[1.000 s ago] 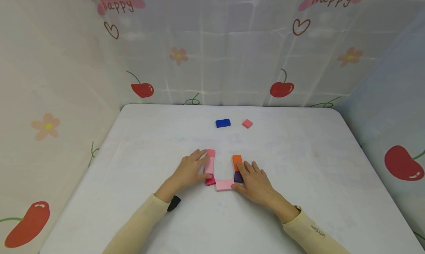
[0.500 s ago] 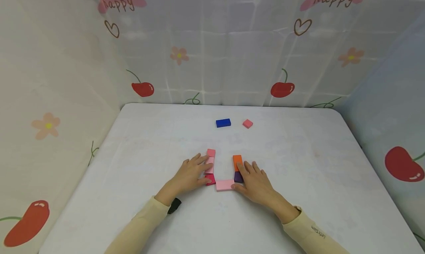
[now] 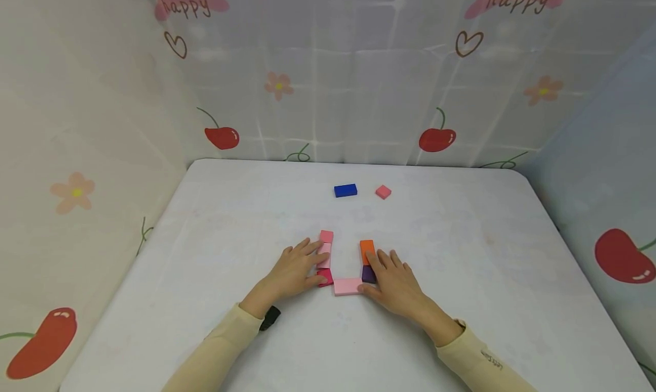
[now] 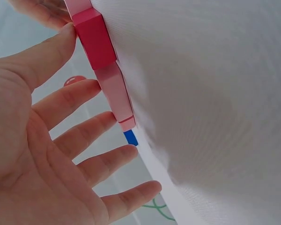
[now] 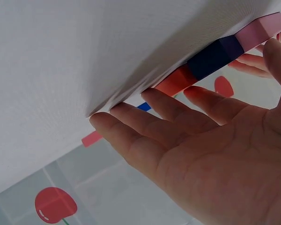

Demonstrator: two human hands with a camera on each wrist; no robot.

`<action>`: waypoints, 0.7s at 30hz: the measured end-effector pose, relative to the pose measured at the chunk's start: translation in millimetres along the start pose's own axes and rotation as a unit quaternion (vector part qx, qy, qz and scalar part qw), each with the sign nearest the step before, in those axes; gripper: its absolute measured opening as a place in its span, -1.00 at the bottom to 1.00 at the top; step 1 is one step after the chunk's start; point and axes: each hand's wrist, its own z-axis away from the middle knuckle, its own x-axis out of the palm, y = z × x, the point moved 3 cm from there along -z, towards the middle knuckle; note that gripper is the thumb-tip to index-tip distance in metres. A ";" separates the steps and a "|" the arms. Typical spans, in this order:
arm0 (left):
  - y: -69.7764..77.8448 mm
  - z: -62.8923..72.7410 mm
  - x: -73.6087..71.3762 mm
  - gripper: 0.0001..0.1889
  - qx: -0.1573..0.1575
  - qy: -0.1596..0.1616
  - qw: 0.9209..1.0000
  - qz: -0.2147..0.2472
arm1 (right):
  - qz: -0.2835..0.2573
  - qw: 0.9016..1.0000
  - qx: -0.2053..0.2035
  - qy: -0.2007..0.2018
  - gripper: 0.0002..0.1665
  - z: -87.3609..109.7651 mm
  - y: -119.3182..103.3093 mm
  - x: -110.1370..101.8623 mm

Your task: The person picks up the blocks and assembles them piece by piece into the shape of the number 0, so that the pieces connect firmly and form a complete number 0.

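In the head view, several small blocks lie in a U shape between the hands. Its left side has a salmon-pink block (image 3: 326,236), a light pink block (image 3: 324,261) and a crimson block (image 3: 325,276). My left hand (image 3: 292,271) rests on that side, fingers spread; in the left wrist view, the thumb touches the crimson block (image 4: 94,40) and fingertips meet the light pink one (image 4: 114,91). An orange block (image 3: 367,249) and a dark purple block (image 3: 368,274) form the right side. My right hand (image 3: 394,281) lays straight fingers there, its thumb at the bottom light pink block (image 3: 347,286).
Farther back on the white table (image 3: 246,204) lie a blue block (image 3: 345,190) and a pink block (image 3: 383,192), set apart from each other. A patterned curtain (image 3: 348,78) rises behind the table's far edge. A black strap (image 3: 270,318) shows at the left wrist.
Over the last second my left hand has shifted slightly toward me along the left blocks, showing more of the salmon-pink one. The right hand and the blocks hold their places.
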 end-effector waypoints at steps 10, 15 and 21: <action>0.2 -1.1 0.7 -0.44 0.007 0.008 1.000 0.003 | -0.024 1.000 0.006 -0.008 -0.13 -7.4 7.2 -16.0; -0.4 -2.2 2.0 -0.45 0.007 0.007 1.000 -0.001 | -0.053 0.998 0.014 0.012 -0.24 -30.9 26.8 -49.4; -1.4 -1.3 3.2 -0.44 0.003 0.005 1.000 -0.003 | -0.109 0.991 0.006 0.077 -0.33 -79.7 67.3 -83.3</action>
